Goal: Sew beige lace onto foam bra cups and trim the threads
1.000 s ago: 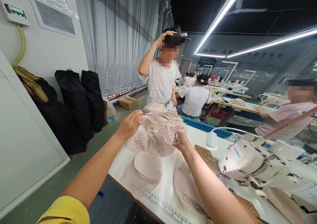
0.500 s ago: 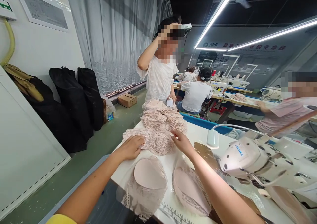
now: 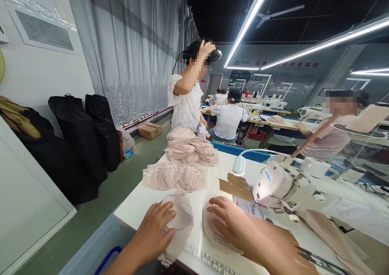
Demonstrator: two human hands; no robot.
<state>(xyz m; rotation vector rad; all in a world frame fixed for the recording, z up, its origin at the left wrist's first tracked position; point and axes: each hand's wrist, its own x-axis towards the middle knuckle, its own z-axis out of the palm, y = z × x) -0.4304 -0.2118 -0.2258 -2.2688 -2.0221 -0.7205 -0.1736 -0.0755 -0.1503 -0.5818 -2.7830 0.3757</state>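
Fingers of my left hand [image 3: 154, 232] lie spread over the left cup piece [image 3: 184, 216], thumb apart; whether they pinch the fabric, I cannot tell. This piece sits at two o'clock from that hand, its long axis running roughly one to seven, lace reaching the near edge of the white tabletop [image 3: 130, 212]. At one o'clock from the same hand, well clear of it, a lace pair [image 3: 164, 178] lies with its long axis nine to three; my left hand is the nearer to it. A pile of lace cups [image 3: 193, 151] stands just beyond. Further right, the right cup piece [image 3: 212, 234] is at nine o'clock from my right hand [image 3: 223, 218], partly under its bent fingers, its axis leaning eleven to five; their grip is hidden. The sewing machine [image 3: 288, 182] stands at two o'clock from this hand.
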